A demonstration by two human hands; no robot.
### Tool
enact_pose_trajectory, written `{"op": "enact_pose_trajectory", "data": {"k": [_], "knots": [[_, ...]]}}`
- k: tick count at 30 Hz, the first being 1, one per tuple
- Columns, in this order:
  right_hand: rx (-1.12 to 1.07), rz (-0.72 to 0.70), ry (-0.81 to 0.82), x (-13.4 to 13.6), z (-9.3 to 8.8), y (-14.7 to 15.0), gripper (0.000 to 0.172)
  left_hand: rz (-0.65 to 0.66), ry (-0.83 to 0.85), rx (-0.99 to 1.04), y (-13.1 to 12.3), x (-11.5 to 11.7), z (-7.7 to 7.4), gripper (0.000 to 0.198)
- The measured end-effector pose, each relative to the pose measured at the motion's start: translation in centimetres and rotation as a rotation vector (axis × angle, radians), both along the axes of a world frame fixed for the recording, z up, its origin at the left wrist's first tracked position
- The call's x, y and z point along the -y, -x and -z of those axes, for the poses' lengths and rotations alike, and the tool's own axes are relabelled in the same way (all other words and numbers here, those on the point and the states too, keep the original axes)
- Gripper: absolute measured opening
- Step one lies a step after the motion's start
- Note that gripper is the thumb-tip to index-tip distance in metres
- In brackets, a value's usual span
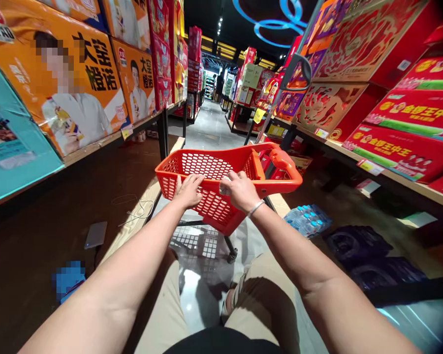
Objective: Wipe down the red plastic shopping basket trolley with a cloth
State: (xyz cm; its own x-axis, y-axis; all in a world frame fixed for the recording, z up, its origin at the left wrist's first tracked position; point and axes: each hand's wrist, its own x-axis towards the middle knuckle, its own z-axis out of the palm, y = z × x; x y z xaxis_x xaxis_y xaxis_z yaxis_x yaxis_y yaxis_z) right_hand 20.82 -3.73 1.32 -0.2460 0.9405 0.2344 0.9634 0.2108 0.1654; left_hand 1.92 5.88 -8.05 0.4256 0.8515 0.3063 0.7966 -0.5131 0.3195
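A red plastic shopping cart [217, 196] with a perforated basket stands sideways in front of my legs, its handle to the right. My left hand [189, 191] rests on the near rim, fingers bent over the edge. On the same rim, farther right, my right hand [239, 191] is closed round something white and crumpled [225, 186], perhaps a cloth or tissue, too small to make out. No goods show in the visible part of the basket.
Shelves with orange boxes [77, 83] line the left; red gift boxes [395, 147] fill the right. Bottled water packs [307, 220] lie low at right. A tiled aisle [210, 120] runs ahead. A grey pole with a hook [297, 71] rises at right.
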Motion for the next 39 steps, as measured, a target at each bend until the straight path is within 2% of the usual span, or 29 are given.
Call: {"op": "enact_pose_trajectory", "data": {"k": [2,6,8,10,12,15,18,20,25,27,28,30,34,36,37,39], "knots": [[0.028,0.075,-0.024,1.8,-1.5,-2.0,0.031,-0.003,-0.014,-0.004,0.4,0.2,0.0,0.068],[0.012,0.312,-0.157,5.1,-4.0,-6.0,0.029,-0.017,-0.048,-0.032,-0.1,1.0,-0.5,0.067],[0.015,0.402,-0.208,6.0,-4.0,-6.9,0.033,-0.025,-0.053,-0.067,-0.8,1.5,-0.9,0.069],[0.028,0.419,-0.238,6.0,-3.2,-6.5,0.035,0.011,-0.053,-0.072,-1.7,1.8,-1.3,0.068],[0.023,0.363,-0.263,5.2,-1.8,-5.1,0.035,0.120,-0.074,-0.035,-2.6,1.9,-1.3,0.065],[0.005,0.202,-0.268,3.3,0.4,-2.8,0.033,0.252,-0.116,0.028,-3.6,1.5,-0.8,0.060],[0.012,0.112,-0.323,1.8,2.9,-1.8,0.031,0.237,-0.126,0.061,-4.0,0.8,0.0,0.055],[0.007,0.100,-0.390,1.6,5.3,-2.0,0.030,0.221,-0.127,0.074,-4.0,0.4,0.3,0.053],[0.045,0.017,-0.341,3.8,13.1,-3.6,0.027,0.209,-0.113,0.097,-4.2,0.1,0.4,0.054],[0.049,-0.046,-0.352,4.5,14.9,-4.3,0.025,0.209,-0.101,0.098,-4.3,0.1,0.3,0.053],[0.035,-0.070,-0.399,4.7,15.1,-4.7,0.023,0.208,-0.096,0.099,-4.3,0.1,0.3,0.053],[0.001,-0.075,-0.541,4.7,14.1,-5.8,0.023,0.202,-0.091,0.108,-4.4,0.2,0.3,0.053],[-0.036,0.036,-0.820,4.2,9.1,-8.8,0.026,0.198,-0.097,0.130,-4.4,0.2,0.5,0.054],[-0.053,0.052,-0.896,4.0,7.7,-10.0,0.027,0.203,-0.096,0.132,-4.3,0.3,0.5,0.054],[-0.062,0.041,-0.910,3.9,7.9,-10.3,0.027,0.205,-0.094,0.133,-4.3,0.3,0.5,0.055],[-0.077,0.011,-0.893,4.1,9.7,-10.3,0.027,0.203,-0.090,0.131,-4.3,0.4,0.5,0.054]]}}
